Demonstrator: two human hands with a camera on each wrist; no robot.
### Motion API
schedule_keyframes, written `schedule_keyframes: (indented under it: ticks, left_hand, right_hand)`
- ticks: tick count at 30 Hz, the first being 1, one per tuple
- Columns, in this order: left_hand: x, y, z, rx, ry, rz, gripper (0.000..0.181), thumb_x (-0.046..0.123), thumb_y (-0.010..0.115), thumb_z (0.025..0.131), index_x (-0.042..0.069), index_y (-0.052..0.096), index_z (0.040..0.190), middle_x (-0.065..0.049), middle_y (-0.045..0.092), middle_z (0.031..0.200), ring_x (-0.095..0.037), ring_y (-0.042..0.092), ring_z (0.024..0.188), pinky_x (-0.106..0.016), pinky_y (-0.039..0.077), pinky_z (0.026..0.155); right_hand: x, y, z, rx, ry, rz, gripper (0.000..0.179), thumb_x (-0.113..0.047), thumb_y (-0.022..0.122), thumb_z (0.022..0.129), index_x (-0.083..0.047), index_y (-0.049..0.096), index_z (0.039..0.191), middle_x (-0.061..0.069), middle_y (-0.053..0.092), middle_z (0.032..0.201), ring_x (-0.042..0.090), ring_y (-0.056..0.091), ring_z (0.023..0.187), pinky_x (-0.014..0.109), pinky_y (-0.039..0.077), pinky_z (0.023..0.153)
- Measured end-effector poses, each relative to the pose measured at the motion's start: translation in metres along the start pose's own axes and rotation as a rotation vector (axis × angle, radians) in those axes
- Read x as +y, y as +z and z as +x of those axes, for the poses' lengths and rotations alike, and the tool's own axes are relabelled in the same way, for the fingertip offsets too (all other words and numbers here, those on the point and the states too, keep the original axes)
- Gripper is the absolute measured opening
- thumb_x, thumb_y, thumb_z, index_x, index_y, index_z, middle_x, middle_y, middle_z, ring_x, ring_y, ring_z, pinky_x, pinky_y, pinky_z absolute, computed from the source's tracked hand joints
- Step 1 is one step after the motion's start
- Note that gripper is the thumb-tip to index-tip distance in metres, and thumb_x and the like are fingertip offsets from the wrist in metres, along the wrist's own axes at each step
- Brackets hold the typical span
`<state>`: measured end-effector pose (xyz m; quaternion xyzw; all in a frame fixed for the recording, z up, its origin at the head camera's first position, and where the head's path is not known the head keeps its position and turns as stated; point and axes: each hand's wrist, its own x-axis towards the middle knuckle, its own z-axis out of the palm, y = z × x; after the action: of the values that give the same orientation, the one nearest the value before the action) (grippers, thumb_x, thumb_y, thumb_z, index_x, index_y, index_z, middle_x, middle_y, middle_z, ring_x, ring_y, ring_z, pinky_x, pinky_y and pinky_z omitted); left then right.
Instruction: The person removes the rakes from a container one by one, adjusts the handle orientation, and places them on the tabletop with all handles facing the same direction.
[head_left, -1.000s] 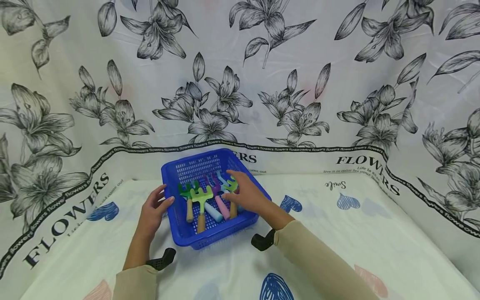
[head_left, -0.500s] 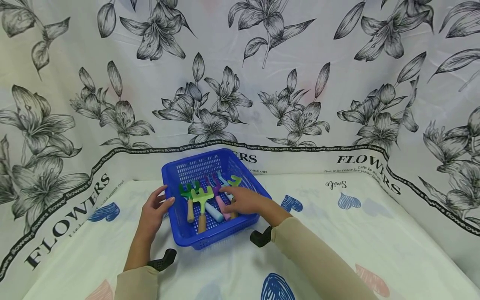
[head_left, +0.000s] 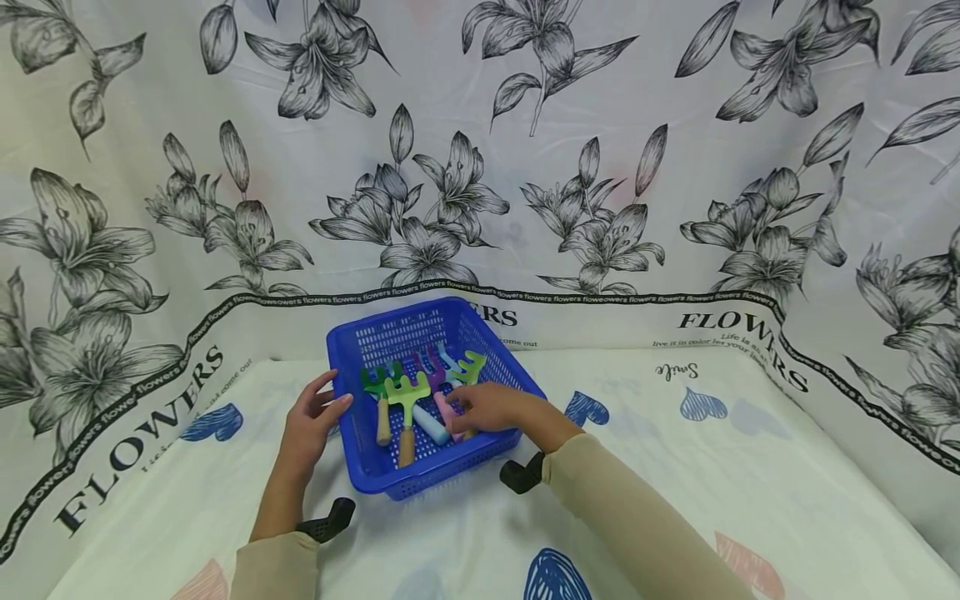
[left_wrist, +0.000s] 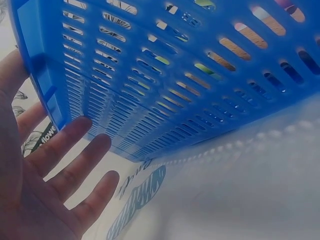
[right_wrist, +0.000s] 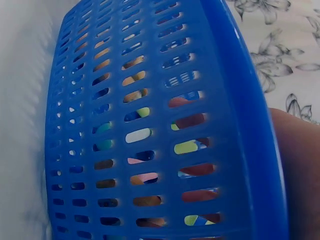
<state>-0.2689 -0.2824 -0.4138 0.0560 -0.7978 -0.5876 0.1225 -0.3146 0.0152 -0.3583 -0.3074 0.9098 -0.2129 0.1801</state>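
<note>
A blue plastic basket point(head_left: 420, 482) holds several small garden hand forks. Toward its front lies a light green fork point(head_left: 407, 390) with a wooden handle; a dark green fork point(head_left: 375, 379) is left of it. A purple fork point(head_left: 429, 367) and a light blue handle point(head_left: 430, 423) are near the middle. My right hand point(head_left: 498, 408) reaches over the right rim, fingers bent above a pink handle point(head_left: 444, 408) and below another light green fork point(head_left: 469, 368); its grip is hidden. At the left wall, my left hand point(left_wrist: 65, 185) has spread, relaxed fingers, with the thumb by the rim.
The basket stands on a white cloth point(head_left: 630, 500) printed with hearts. Behind it hangs a white curtain point(head_left: 525, 200) with black flower drawings, close to the basket's back edge. Black wrist devices point(head_left: 327, 520) sit below both hands.
My right hand has moved from the light green fork's head down toward its handle, uncovering the prongs. The left hand and the basket stay in place.
</note>
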Motion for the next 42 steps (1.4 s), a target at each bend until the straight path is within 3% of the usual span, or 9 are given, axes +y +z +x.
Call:
schedule_keyframes:
  ticks: [8,27,42]
  left_hand:
    - [0.0000,0.0004,-0.0008,-0.003,-0.009,0.002,0.073,0.042,0.061,0.094,0.025,0.025,0.155,-0.021,0.037,0.149,-0.040,0.039,0.133,-0.056,0.033,0.106]
    - [-0.0038,0.0009,0.0003,0.003,0.021,-0.029,0.070,0.040,0.061,0.095,0.022,0.028,0.154,-0.021,0.042,0.144,-0.038,0.043,0.130,-0.055,0.037,0.104]
    - [-0.0028,0.0011,-0.0001,0.001,0.026,-0.022,0.071,0.042,0.061,0.094,0.023,0.028,0.154,-0.021,0.042,0.145,-0.039,0.043,0.130,-0.055,0.037,0.104]
  right_hand:
    - [0.0005,-0.0008,0.0008,-0.089,0.005,0.072,0.053,-0.040,0.063,0.093,-0.016,0.052,0.139,0.001,0.063,0.123,0.019,0.057,0.112,0.045,0.043,0.102]
    - [0.0030,0.0002,-0.0005,0.082,-0.107,0.067,0.047,-0.033,0.068,0.091,-0.010,0.059,0.131,0.002,0.066,0.113,0.018,0.060,0.105,0.038,0.049,0.091]
    - [0.0016,0.0011,-0.0043,0.194,-0.130,0.127,0.043,-0.024,0.075,0.087,-0.006,0.064,0.124,0.007,0.067,0.111,0.011,0.060,0.090,0.036,0.050,0.090]
